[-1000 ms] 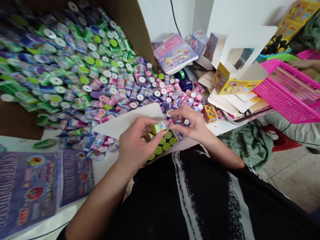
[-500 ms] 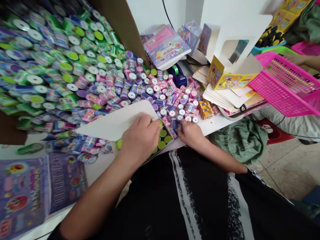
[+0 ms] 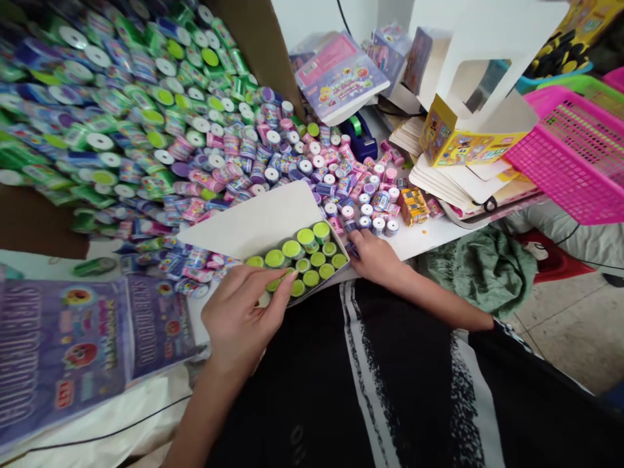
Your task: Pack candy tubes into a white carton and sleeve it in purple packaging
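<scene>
A white cardboard box (image 3: 244, 224) with its flap raised lies in front of me, holding several small tubs with lime-green lids (image 3: 291, 249). Over its near left part is my left hand (image 3: 244, 312), thumb and forefinger pinched close above the lids; what lies between them, if anything, is hidden. Beyond the box's right end, my right hand (image 3: 374, 257) has its fingers curled on a small blue-purple tub (image 3: 351, 242), mostly covered by them. White-topped tubs (image 3: 378, 225) stand just past that hand.
A big heap of colourful tubs (image 3: 146, 130) spills from a carton (image 3: 263, 45) at left. Behind are a blue tape dispenser (image 3: 363, 140), a yellow display box (image 3: 468, 146) and a pink basket (image 3: 560, 149). An orange pack (image 3: 413, 207) sits at right; purple printed packaging (image 3: 63, 351) at left.
My left hand has drawn back left and toward me, uncovering more lime lids. My right hand stays beside the box's right end. The whole view has shifted slightly.
</scene>
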`<state>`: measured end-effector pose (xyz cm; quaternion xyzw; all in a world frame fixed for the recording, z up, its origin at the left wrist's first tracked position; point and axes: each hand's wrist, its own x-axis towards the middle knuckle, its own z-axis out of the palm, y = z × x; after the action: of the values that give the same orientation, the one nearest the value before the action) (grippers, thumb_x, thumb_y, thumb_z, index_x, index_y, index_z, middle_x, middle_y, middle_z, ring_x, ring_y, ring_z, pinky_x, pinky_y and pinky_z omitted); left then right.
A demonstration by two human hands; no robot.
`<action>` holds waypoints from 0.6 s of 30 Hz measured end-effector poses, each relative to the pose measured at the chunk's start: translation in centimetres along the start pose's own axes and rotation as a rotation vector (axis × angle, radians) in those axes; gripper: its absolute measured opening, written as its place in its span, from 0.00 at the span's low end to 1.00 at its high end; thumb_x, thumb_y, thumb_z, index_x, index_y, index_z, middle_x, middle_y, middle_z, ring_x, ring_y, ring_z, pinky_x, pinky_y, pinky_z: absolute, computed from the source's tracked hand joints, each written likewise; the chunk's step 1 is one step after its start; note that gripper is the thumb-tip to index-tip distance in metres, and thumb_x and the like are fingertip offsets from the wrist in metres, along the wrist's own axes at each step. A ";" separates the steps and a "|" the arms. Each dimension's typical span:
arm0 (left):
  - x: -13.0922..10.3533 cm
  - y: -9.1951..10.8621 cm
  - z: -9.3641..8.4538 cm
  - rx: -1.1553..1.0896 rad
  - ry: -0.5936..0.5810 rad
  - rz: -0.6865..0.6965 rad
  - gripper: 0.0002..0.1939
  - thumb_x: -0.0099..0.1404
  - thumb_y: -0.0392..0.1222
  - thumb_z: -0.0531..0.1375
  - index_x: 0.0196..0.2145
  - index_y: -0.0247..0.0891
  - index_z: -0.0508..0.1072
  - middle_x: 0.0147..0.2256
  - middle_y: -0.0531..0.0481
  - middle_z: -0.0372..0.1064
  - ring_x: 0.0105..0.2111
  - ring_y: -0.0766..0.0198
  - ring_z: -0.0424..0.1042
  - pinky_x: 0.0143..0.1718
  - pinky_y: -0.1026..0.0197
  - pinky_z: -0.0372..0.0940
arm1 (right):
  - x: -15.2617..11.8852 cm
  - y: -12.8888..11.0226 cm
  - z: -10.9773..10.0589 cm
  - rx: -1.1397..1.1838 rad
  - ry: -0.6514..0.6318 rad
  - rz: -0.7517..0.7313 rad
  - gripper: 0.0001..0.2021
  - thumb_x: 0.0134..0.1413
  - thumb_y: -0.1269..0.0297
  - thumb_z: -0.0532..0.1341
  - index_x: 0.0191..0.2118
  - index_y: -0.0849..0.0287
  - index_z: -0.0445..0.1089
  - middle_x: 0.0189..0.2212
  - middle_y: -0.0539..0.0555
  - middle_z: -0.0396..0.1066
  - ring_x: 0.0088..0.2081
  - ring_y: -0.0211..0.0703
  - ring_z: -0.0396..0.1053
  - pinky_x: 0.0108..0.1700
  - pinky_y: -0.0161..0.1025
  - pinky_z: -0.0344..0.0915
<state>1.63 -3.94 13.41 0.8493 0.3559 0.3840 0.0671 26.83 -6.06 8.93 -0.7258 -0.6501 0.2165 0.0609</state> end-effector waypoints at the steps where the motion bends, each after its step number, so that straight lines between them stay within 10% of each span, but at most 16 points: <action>1: -0.1 -0.1 -0.1 -0.002 0.006 -0.003 0.04 0.71 0.36 0.68 0.40 0.46 0.80 0.35 0.53 0.80 0.33 0.61 0.79 0.34 0.57 0.73 | 0.2 0.2 -0.1 0.023 -0.020 0.001 0.21 0.64 0.68 0.64 0.61 0.63 0.70 0.54 0.67 0.74 0.52 0.59 0.76 0.51 0.45 0.72; 10: 0.6 0.7 1.0 -0.021 0.052 0.193 0.12 0.71 0.33 0.67 0.49 0.46 0.79 0.41 0.50 0.82 0.38 0.62 0.82 0.40 0.62 0.77 | -2.1 1.1 -3.0 1.158 0.290 0.004 0.21 0.42 0.58 0.76 0.42 0.53 0.70 0.32 0.45 0.70 0.25 0.37 0.61 0.27 0.36 0.60; 18: 0.0 0.0 2.4 -0.007 0.109 0.316 0.28 0.71 0.31 0.66 0.65 0.47 0.72 0.60 0.42 0.78 0.54 0.55 0.82 0.57 0.56 0.78 | -1.6 -6.2 -4.3 1.595 -0.249 -0.083 0.20 0.45 0.58 0.76 0.42 0.56 0.72 0.32 0.48 0.71 0.31 0.38 0.69 0.28 0.33 0.66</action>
<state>3.34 -3.57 11.73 0.8723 0.2197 0.4367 -0.0103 22.72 -5.90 15.44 -0.4095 -0.3283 0.6921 0.4956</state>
